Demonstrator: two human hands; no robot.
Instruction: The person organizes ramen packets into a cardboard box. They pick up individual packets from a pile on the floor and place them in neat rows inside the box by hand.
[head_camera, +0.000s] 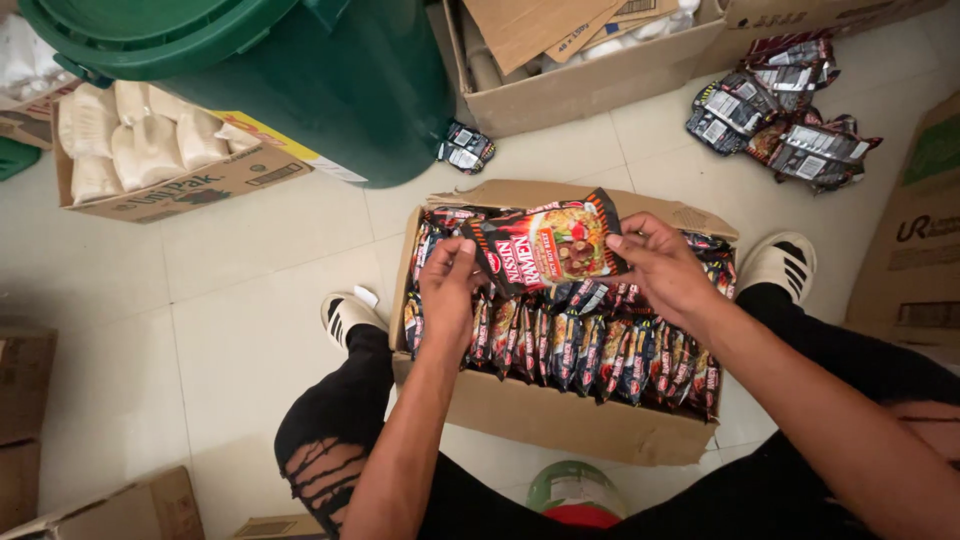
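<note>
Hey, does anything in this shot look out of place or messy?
Yes. A single dark packet lies on the floor tiles beside the green bin, apart from the rest. A loose pile of packets is scattered on the floor at upper right. Both hands, left hand and right hand, hold one noodle packet over the neatly packed box.

This looks like a shop's stockroom: a pale tiled floor (240, 290) crowded with open cardboard cartons, one carton (560, 415) packed with rows of noodle packets, another box (180, 185) full of white bags, loose packets (785, 110) heaped on the tiles, and a big green bin (330, 80).
</note>
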